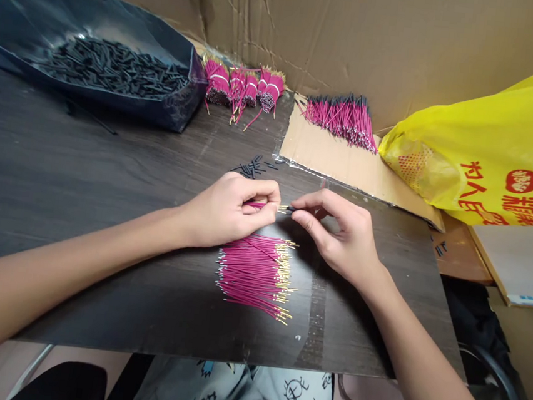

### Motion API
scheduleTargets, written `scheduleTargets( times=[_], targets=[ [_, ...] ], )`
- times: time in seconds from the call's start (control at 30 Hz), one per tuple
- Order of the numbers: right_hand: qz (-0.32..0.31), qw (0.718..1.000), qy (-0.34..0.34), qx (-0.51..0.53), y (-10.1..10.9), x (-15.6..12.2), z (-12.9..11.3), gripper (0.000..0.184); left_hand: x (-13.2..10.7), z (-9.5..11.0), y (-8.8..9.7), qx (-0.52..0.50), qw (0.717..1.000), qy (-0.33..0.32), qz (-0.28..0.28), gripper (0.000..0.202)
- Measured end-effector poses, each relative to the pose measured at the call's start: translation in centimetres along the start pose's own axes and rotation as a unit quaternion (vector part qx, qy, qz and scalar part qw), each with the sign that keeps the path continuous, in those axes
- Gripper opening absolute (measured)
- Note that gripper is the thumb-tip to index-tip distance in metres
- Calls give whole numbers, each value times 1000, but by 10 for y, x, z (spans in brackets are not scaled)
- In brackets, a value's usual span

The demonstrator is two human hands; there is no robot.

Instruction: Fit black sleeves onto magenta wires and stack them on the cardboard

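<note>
My left hand [241,210] is closed round a few magenta wires [255,204], whose gold-coloured tips stick out to the right. Facing it, my right hand [339,229] pinches a short black sleeve [289,210] between thumb and forefinger, right at those tips. Whether the sleeve is over a tip or only touching it, I cannot tell. Just below my hands lies a row of loose magenta wires [254,271], gold ends to the right and silvery ends to the left. A small pile of black sleeves [252,167] rests beyond my left hand.
At the back left, a dark plastic bag [171,112] holds many black sleeves. Beside it are tied bundles of magenta wire [244,88]. Black-tipped wires [342,120] lie on a cardboard sheet [310,142]. A yellow bag [484,139] stands at the right, against the cardboard wall [380,41].
</note>
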State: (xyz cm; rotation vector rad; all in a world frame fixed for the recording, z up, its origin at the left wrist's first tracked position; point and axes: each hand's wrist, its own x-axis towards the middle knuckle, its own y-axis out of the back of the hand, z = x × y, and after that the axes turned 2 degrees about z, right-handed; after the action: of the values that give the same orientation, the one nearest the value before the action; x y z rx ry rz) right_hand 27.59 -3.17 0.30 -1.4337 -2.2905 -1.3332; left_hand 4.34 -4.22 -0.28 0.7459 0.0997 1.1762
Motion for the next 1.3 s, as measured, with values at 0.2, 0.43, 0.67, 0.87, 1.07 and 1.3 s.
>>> scheduleTargets(
  times=[0.2,0.43,0.67,0.87,1.07,1.3],
  targets=[
    [14,994,-82,70,-4,-1,1,9,0,0,-2,-10,1000,7,5,16],
    [15,981,-139,135,-8,-3,1,9,-1,5,-1,-10,999,35,16,18],
    [12,941,-217,258,-9,0,2,17,-2,3,-3,10,1000,13,19,16],
    [17,930,-240,276,-11,1,3,24,-2,3,-4,23,1000,2,12,16],
    [36,931,-258,256,-17,1,-1,27,-3,5,-5,35,999,2,11,15],
    [39,935,-253,245,-19,-2,-1,22,-2,4,-6,45,999,-5,14,14]
  ],
)
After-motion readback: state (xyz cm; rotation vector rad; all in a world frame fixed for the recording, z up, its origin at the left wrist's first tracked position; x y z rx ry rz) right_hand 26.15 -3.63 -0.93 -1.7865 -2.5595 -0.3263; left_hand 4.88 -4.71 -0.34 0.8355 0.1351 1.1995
